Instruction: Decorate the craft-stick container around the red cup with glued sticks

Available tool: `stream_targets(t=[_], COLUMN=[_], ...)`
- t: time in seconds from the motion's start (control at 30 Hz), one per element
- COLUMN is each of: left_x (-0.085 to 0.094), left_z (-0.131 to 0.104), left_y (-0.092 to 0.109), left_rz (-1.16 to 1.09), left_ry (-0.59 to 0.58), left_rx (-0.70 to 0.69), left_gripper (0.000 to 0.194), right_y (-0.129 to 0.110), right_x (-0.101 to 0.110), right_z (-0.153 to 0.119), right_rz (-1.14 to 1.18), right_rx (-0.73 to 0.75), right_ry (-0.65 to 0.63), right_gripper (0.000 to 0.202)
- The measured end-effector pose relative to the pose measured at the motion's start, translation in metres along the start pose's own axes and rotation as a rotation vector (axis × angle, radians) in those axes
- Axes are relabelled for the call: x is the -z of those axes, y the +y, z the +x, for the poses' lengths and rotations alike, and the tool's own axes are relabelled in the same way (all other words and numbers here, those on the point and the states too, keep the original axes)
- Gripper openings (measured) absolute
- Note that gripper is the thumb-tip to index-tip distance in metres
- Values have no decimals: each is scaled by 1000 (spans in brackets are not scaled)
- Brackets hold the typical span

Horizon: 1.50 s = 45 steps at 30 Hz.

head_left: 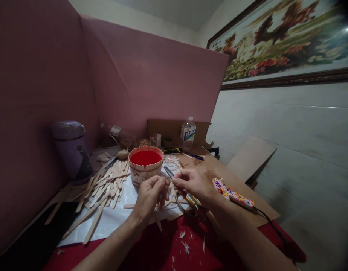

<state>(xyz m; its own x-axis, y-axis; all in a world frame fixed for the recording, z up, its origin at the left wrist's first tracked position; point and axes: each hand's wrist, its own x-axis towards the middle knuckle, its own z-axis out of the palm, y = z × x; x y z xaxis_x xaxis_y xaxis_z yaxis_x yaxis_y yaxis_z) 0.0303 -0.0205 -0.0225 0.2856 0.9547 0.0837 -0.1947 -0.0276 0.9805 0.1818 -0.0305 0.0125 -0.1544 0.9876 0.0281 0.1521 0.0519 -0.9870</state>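
Observation:
My left hand (151, 192) is closed in a pinch just in front of a round pot (146, 171) clad in upright wooden sticks, with a red inside and a scalloped rim. Thumb and fingers of my right hand (192, 182) are pinched together close beside the left. Whatever lies between the fingertips is too small to make out. Under my right hand lies a pair of scissors with gold handles (187, 206), its blades pointing toward the pot. Many flat craft sticks (113, 184) are heaped left of the pot on white sheeting.
A flower-patterned glue gun (233, 194) with a black cord lies at right on brown board (254, 207). Behind are a yellow-black utility knife (172, 151), a dark blue pen-like tool (194, 155), and a clear bottle (188, 132). A purple canister (72, 152) stands left. Scraps litter the red cloth (159, 250).

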Motion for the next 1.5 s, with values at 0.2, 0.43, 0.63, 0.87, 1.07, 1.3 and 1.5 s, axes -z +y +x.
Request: stream_targets(t=[0.2,0.43,0.63,0.87,1.07,1.3,1.5], left_x=[0,-2,-2,-2,-2,0,2], left_z=[0,-2,-1,-1,-2,-1,2], left_y=[0,3,2,1,2,1,-1], left_rz=[19,27,31,38,71,2,12], left_ry=[-54,-91,-85,-63,-51,-54,-73], left_rx=[-12,-9,-13,-21,-30,-41,-38], left_gripper=[39,33,30,27,28,27,32], right_y=[4,11,13,18,17,20,21], right_x=[-1,-1,0,2,2,-1,-4], right_z=[2,4,1,-1,-4,-10,-11], right_rz=[-17,12,-42,-88,-71,-56,-40], right_rx=[34,81,50,73,69,99,71], right_ry=[59,64,76,60,44,75,97], right_gripper=[25,34,37,24,20,20,22])
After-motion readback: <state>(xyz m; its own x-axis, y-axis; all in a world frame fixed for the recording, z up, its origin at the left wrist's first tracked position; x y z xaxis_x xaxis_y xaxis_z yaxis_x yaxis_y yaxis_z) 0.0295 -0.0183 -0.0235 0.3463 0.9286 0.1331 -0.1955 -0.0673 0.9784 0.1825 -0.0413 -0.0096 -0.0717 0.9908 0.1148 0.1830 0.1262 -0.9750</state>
